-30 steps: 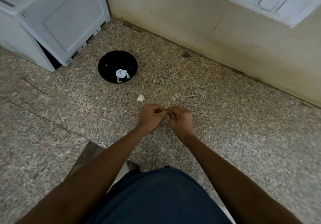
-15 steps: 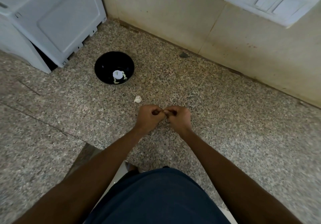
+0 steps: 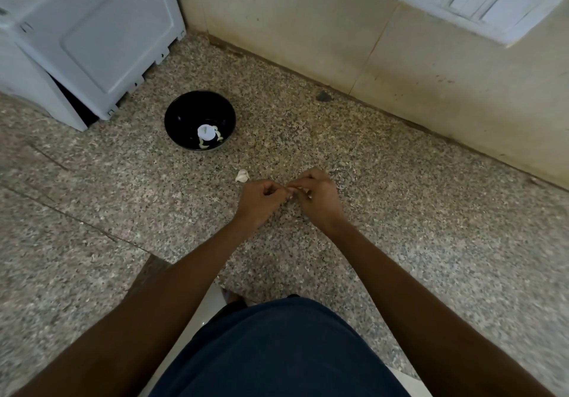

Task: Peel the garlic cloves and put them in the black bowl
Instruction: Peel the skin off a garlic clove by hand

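Now our left hand (image 3: pixel 259 197) and right hand (image 3: pixel 314 194) both pinch a garlic clove (image 3: pixel 296 189), axis unclear, near the black bowl (image 3: pixel 199 120) on the surface (image 3: pixel 400 211).

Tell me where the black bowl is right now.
The black bowl sits on the speckled counter, left of centre, beside the white appliance.

Black bowl (image 3: pixel 184 113), pale peeled cloves (image 3: pixel 219 135) inside, on speckled grey-brown granite counter (image 3: pixel 400 211).

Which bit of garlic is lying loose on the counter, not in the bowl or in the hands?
The small white piece just left of the left hand lies alone on the speckled counter. The other pale pieces sit inside the black bowl.
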